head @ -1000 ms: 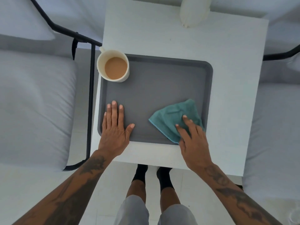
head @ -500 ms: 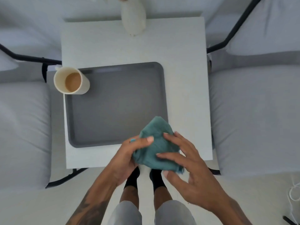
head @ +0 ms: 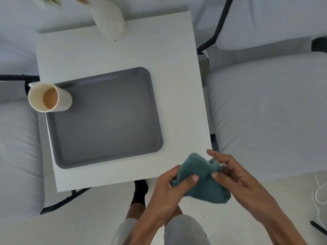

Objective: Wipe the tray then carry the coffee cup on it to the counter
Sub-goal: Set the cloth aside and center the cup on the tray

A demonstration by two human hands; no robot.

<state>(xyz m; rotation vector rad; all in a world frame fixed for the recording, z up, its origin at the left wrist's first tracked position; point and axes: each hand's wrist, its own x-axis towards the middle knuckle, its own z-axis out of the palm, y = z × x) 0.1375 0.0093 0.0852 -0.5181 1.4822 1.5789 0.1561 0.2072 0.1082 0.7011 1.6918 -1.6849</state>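
A dark grey tray [head: 106,121] lies on a small white table [head: 173,85]. A cream coffee cup [head: 50,99] with light brown coffee stands on the tray's far left corner. Both hands are off the tray, at the table's near right corner. My left hand [head: 169,188] and my right hand [head: 237,175] together hold a bunched teal cloth [head: 203,179] above the table edge and floor.
A white vase [head: 109,18] stands at the table's far edge. Grey cushioned seats with black frames sit at the left [head: 16,156] and right [head: 265,121] of the table. My legs and dark socks show below the table. A white cord [head: 320,193] lies on the floor at right.
One second ago the left hand lay flat on the tray and the right wiped with the cloth. Both hands have since lifted the cloth off the tray and shifted right, bunching it.
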